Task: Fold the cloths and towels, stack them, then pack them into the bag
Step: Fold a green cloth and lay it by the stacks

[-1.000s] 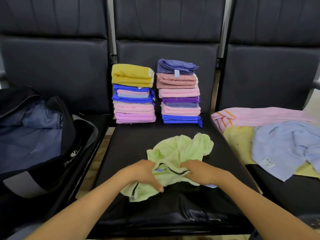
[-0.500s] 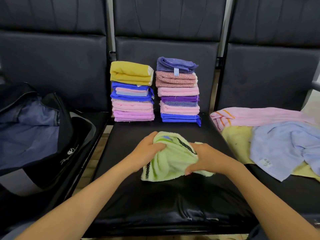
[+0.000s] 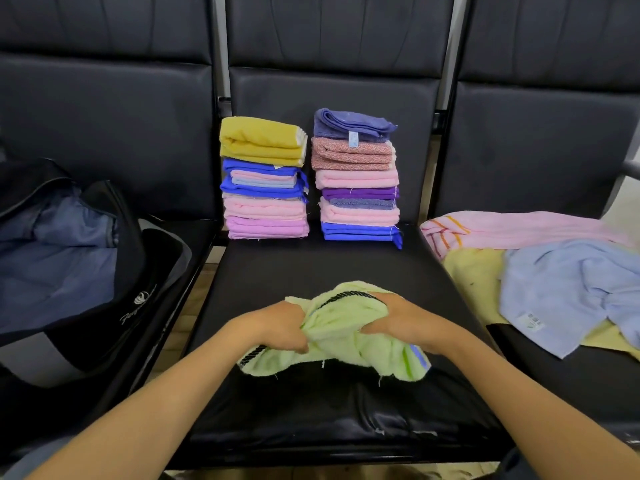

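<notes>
A crumpled light green towel (image 3: 346,327) with a black striped edge is bunched over the middle seat. My left hand (image 3: 280,325) grips its left side and my right hand (image 3: 394,318) grips its right side, fingers curled into the cloth. Behind it stand two stacks of folded cloths: the left stack (image 3: 265,181) topped by a yellow towel, the right stack (image 3: 356,178) topped by a slate-blue towel. An open dark bag (image 3: 79,258) with blue lining lies on the left seat.
On the right seat lie unfolded cloths: a pink towel (image 3: 526,228) with orange stripes, a pale yellow one (image 3: 471,271) and a light blue one (image 3: 568,289). Black seat backs rise behind. A gap separates the middle seat (image 3: 311,427) from the bag's seat.
The green towel, spread loosely a second ago, was gathered into a bunch and pulled nearer to me. Both hands shifted their grips on it and now hang part of it forward.
</notes>
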Motion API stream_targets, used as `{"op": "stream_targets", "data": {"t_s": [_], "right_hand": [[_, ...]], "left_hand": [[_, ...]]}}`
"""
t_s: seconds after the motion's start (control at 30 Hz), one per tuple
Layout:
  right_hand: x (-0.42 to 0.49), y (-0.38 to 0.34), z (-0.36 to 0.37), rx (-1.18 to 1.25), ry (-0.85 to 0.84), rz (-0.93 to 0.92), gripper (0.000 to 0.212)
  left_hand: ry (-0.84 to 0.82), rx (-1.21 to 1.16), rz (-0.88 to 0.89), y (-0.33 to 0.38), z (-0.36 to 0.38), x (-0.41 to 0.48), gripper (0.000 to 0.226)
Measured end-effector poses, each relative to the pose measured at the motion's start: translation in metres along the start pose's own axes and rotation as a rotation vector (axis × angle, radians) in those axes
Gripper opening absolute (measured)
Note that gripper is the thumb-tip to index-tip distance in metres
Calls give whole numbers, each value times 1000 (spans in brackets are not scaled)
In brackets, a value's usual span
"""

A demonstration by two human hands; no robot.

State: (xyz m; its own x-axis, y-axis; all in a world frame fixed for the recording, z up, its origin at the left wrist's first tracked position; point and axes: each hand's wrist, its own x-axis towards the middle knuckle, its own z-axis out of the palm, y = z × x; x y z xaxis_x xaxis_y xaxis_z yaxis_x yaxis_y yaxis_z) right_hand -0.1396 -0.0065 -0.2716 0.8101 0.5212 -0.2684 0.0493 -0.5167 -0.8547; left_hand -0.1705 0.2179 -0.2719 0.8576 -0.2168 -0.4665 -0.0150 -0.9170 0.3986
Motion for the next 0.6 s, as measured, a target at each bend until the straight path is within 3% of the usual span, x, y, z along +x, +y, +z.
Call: {"op": "stream_targets", "data": {"t_s": [0.07, 0.17, 0.23, 0.43, 0.53, 0.6], "right_hand": [[0, 1, -2, 20, -48, -8, 66], [-2, -4, 2, -36, -123, -24, 68], [-1, -5, 7, -104, -101, -52, 59], [-2, -16, -5, -440, 172, -44, 13], [1, -12, -16, -563, 325, -94, 24], [0, -12, -22, -328, 369, -101, 27]], "left_hand": [[34, -276, 46, -2, -5, -1, 14], [24, -830, 120, 9, -14, -10, 37], [-3, -991, 178, 16, -16, -13, 37], [-56, -1024, 233, 19, -26, -22, 34], [-140, -945, 191, 16, -27, -21, 39], [-176, -813, 154, 14, -24, -18, 39]]}}
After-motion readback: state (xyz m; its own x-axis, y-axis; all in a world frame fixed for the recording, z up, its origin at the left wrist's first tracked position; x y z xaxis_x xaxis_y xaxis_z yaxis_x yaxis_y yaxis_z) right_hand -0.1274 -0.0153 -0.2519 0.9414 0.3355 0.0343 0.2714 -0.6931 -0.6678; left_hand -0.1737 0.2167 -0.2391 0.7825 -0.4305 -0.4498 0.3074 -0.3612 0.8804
